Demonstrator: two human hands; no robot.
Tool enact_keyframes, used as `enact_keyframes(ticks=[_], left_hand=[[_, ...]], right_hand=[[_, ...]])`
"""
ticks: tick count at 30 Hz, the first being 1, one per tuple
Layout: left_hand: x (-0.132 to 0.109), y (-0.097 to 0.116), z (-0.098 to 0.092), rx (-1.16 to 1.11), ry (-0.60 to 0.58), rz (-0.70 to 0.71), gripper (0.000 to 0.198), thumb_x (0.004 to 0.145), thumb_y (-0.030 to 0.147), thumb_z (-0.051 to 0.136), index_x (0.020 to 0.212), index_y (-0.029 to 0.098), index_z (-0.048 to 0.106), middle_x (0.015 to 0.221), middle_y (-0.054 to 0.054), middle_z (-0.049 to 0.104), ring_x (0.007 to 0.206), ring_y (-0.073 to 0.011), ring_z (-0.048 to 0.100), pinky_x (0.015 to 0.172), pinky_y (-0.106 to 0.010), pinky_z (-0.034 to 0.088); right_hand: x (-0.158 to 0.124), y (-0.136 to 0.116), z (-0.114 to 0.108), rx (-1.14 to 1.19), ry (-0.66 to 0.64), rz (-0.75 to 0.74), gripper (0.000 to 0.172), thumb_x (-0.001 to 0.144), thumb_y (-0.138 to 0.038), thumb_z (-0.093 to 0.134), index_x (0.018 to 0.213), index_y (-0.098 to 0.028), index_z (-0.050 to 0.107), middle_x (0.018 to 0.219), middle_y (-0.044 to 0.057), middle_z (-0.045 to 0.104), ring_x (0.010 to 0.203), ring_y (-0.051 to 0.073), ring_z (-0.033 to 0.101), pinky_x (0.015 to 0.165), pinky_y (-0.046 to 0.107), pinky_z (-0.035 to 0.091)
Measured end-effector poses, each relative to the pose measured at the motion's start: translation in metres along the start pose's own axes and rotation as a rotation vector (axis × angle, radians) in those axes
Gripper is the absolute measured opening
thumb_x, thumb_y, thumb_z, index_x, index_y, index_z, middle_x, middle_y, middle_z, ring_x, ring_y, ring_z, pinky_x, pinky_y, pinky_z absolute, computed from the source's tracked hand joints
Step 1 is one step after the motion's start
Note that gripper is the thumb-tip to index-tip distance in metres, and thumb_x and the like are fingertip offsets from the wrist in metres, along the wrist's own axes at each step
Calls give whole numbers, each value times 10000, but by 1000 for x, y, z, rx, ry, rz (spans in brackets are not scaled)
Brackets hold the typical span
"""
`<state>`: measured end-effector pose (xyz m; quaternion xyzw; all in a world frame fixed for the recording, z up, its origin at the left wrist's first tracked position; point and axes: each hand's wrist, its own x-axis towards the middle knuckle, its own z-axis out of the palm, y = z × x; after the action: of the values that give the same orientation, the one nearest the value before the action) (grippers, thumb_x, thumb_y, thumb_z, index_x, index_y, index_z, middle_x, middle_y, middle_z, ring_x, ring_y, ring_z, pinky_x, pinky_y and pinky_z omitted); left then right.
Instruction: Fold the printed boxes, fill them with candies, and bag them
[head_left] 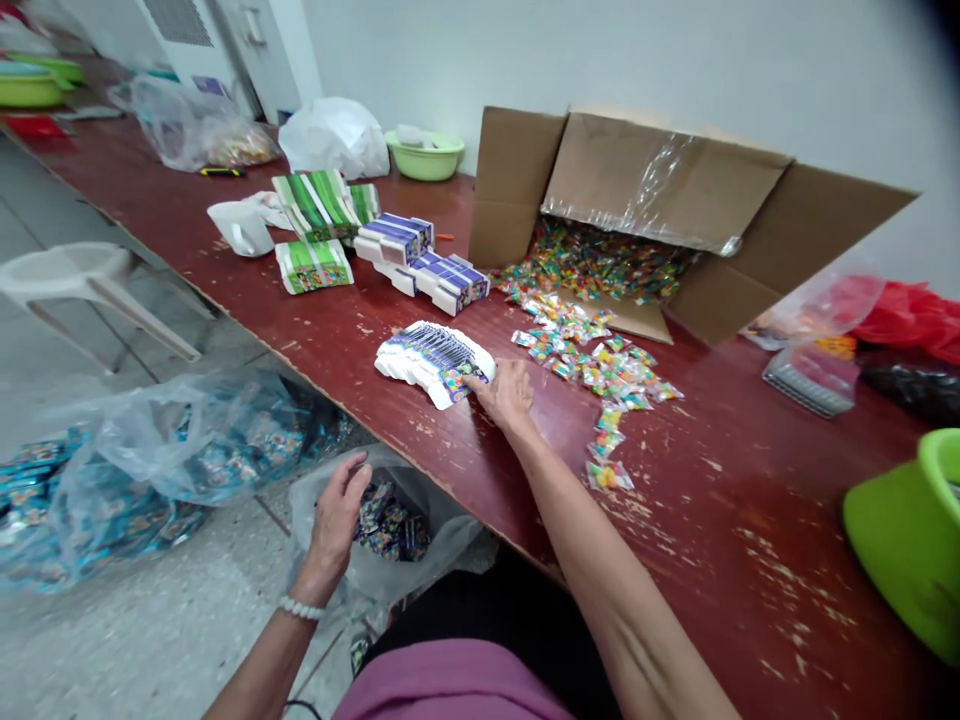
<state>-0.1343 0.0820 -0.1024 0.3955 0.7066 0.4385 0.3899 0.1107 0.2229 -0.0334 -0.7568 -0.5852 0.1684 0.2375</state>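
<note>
Fan of flat printed cartons (420, 362), lying on the worktop (720, 560), its right end partly covered by the right hand (510, 395); that hand has its thumb on the end card and its fingers curled, and whether it grips cannot be told. Left hand (337, 510): loosely spread, fingers slightly bent, holding nothing, above a clear bag (397, 577) below the worktop edge; dark packets (390, 530) inside, partly screened by the hand and too small to read. Green tub (900, 550), cut off at the right border. Cardboard box (667, 180), flaps out, its depth hidden; wrapped sweets (619, 370) spill from its mouth, trailing just beside the right hand. Beyond the fan, purple bundles (427, 265) and green bundles (316, 205), neatly stacked, banded in white; white mug (244, 230) beside them. Materials: worktop in red-brown, scuffed and chipped; cartons in glossy card, overlapping like shingles; sweets in crinkled, shiny film; tub smooth, rounded, thick-rimmed; bag thin, creased, translucent; bracelet (302, 608) of pale round beads on the left wrist.
</note>
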Motion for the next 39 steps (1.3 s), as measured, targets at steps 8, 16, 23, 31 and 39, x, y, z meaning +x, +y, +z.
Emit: enact_keyframes(ticks=[8,16,23,31,39], left_hand=[[-14,31,11,-71,-29,114,465,806,450,642,1185,181,631,1133,-91,677,1056,-248,621,958,-356,452],[-32,71,22,6,-88,310,409,846,383,610,1210,195,615,1098,-83,664,989,-229,629,928,-349,470],[-37,105,60,403,-251,754,334,938,317,489,1202,242,680,1242,-67,697,1162,-264,581,1051,-404,377],[-50,119,72,138,-341,493,326,895,408,571,1105,215,728,1155,-85,718,1099,-285,602,1002,-390,410],[-99,116,73,-487,-1445,-404,501,751,461,757,1123,137,670,916,-123,738,758,-260,724,678,-341,541]], right_hand=[[-3,10,10,432,165,113,462,667,-390,755,1046,-194,577,1144,122,622,1138,320,550,973,457,401],[-30,56,-30,819,-23,108,268,671,-409,689,788,-191,586,625,-5,646,579,167,616,567,272,476],[-77,86,-50,922,-61,89,306,657,-370,732,871,-168,648,704,-1,693,554,126,596,538,241,469],[-108,94,-79,1067,9,132,306,676,-365,778,886,-181,654,750,-2,683,607,135,596,557,249,490],[-162,76,-101,1356,-469,45,213,812,-360,764,910,-200,662,801,11,702,517,70,521,444,177,388]])
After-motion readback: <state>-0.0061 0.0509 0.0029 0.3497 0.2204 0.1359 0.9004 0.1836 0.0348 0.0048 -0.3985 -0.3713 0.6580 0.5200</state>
